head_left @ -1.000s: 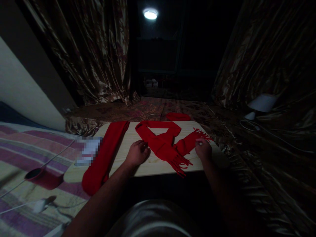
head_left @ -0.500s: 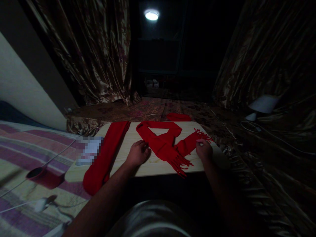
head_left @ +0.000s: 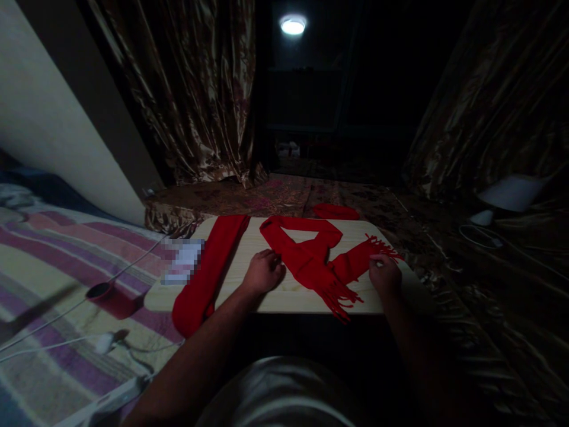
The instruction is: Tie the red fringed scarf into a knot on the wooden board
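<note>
A red fringed scarf [head_left: 306,261] lies looped on a small pale wooden table [head_left: 284,299], its two ends crossing towards the right and front. My left hand [head_left: 264,273] is at the scarf's left edge, its fingers curled and closed against the cloth. At the scarf's right end, beside the fringe, my right hand [head_left: 386,274] is closed in a pinch at the edge. Dim light blurs the exact fingertip contact. A second red cloth [head_left: 213,267], folded long and narrow, lies to the left of my left hand and hangs over the table's front edge.
Another red cloth [head_left: 336,212] lies beyond the table's far edge. At left are a blurred-out sheet [head_left: 184,264], a dark red cylinder [head_left: 113,300], cables and a power strip [head_left: 106,400] on a striped bedspread [head_left: 57,332]. A lamp [head_left: 511,193] stands at right; curtains [head_left: 208,89] hang behind.
The whole view has shifted, so everything appears farther right. Both hands stay at the same places on the scarf, and the scarf's shape looks the same.
</note>
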Motion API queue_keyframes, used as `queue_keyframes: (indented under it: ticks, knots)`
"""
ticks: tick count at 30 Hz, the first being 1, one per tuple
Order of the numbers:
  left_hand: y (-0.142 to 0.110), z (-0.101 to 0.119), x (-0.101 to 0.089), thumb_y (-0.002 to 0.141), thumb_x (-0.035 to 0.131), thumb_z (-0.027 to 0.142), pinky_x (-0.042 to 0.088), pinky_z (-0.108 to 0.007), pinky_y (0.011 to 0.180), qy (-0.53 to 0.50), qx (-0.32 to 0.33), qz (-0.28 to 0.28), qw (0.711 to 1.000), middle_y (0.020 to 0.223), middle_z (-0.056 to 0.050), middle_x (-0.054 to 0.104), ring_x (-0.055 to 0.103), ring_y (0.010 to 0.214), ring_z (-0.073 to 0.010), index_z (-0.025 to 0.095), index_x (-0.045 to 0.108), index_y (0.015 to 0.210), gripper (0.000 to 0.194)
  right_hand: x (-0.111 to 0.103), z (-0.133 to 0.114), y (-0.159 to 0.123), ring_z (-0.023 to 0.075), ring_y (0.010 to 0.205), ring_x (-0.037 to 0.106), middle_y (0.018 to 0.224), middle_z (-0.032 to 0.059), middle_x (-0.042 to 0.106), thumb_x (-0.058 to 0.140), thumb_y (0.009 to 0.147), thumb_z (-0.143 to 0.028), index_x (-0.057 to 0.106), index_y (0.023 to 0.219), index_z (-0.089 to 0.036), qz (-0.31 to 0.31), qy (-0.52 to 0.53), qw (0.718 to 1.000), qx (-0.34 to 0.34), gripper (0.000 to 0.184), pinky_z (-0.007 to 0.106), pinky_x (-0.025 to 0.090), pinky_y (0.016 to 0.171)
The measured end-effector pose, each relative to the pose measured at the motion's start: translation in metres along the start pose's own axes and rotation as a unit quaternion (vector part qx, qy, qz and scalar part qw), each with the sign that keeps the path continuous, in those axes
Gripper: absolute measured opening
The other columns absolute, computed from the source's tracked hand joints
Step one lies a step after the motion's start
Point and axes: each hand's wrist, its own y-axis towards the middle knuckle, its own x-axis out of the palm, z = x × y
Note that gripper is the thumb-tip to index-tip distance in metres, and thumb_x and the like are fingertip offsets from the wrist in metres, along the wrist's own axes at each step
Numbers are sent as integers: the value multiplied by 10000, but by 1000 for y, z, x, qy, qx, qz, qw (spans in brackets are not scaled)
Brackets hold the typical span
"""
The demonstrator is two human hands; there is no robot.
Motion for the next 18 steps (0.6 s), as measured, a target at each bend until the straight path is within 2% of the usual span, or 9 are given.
queue_keyframes:
  ticks: [8,13,18]
  knots:
    - [0,-1,0,861,522,324,469,-398,1029,-6,9,-5,1000,1154,-119,706,621,1126,-258,172,720,1120,359,0,0,0,265,829,621,905,103,719,507,708,-340,693,805,-206,-12,-8,1000,-6,250,392,473,806]
    - [0,-2,0,863,520,331,464,-406,1035,-6,9,-1,1000,1172,-112,700,619,1132,-259,187,713,1128,359,1,3,0,256,833,616,870,86,720,501,715,-318,686,786,-215,-2,-5,999,-35,223,381,473,818]
    - [1,-2,0,868,511,342,477,-394,1015,-6,21,-2,1000,1108,-115,715,624,1116,-262,182,718,1088,343,0,1,-1,259,825,626,873,92,722,507,710,-311,684,787,-213,-7,0,1000,-23,216,383,479,804]
